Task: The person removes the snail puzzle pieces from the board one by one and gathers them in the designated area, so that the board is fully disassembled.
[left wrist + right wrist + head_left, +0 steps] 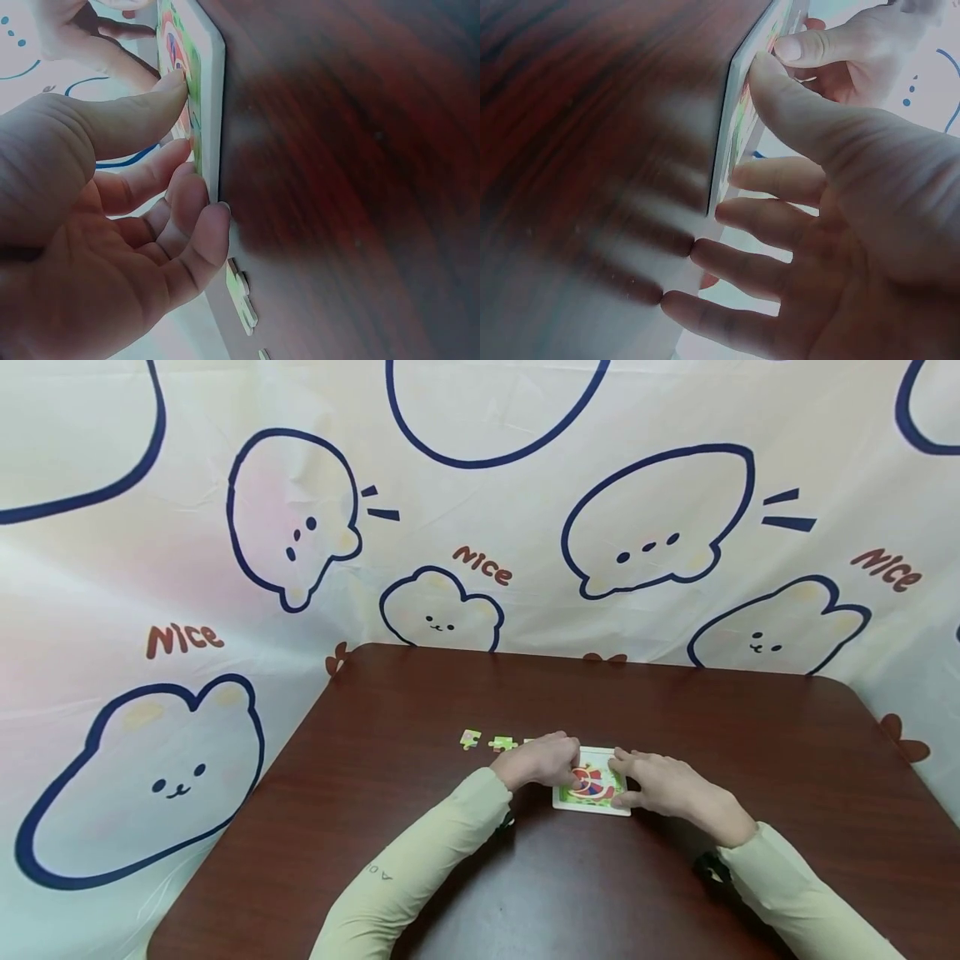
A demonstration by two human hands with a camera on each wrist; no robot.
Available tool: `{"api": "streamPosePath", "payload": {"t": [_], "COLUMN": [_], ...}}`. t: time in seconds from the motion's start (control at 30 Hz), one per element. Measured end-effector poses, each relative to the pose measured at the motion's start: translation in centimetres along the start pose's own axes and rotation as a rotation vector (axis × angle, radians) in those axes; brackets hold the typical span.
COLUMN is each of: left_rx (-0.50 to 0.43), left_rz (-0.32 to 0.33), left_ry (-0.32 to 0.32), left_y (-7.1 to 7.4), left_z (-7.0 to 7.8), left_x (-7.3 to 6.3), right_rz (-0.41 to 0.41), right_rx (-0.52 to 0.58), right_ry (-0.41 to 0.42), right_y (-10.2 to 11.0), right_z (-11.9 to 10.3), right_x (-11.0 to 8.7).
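A white-framed jigsaw puzzle (592, 785) lies flat on the table between both hands, with a red, blue and green picture. My left hand (546, 760) is at its left side. In the left wrist view the thumb (174, 84) presses on the picture, while the loosely bent fingers (191, 199) meet the frame's edge. From the right, my right hand (667, 785) rests against the frame. Its thumb (769, 75) lies on the near part, and its fairly straight fingers (769, 180) are spread along the right edge and down toward the tabletop.
Beyond the left hand lie loose jigsaw pieces: one (470, 739) at the far left, another (502, 743) beside it, and a third mostly hidden by the hand. The brown table (420, 702) runs back to a printed cloth backdrop (525, 510).
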State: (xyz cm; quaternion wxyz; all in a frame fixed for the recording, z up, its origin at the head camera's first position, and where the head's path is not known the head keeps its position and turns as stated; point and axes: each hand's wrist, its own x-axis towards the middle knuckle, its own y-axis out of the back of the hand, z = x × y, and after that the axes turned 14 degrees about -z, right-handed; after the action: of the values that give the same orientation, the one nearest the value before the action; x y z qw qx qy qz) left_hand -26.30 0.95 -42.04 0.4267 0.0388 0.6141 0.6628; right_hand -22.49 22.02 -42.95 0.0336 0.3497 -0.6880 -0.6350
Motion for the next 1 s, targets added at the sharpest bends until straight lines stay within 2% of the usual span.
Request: {"api": "streamPosePath", "payload": {"t": [0.17,0.43,0.7,1.0], "left_rx": [0.014,0.015,-0.048,-0.009], "left_rz": [-0.007,-0.003,-0.015,0.01], "left_ry": [0.003,-0.018,0.001,-0.004], "left_y": [-0.03,0.04,0.18,0.0], "left_z": [0.1,-0.07,-0.29,-0.02], "left_x": [0.11,0.18,0.42,0.29], "right_rz": [-0.005,-0.036,-0.052,-0.046], "right_rx": [-0.008,-0.054,-0.078,-0.069], "right_ry": [0.026,0.024,0.016,0.021], "right_y": [-0.1,-0.05,0.28,0.07], "right_z": [-0.05,-0.2,-0.4,-0.36], "right_x": [-0.22,-0.29,-0.32,-0.28]}}
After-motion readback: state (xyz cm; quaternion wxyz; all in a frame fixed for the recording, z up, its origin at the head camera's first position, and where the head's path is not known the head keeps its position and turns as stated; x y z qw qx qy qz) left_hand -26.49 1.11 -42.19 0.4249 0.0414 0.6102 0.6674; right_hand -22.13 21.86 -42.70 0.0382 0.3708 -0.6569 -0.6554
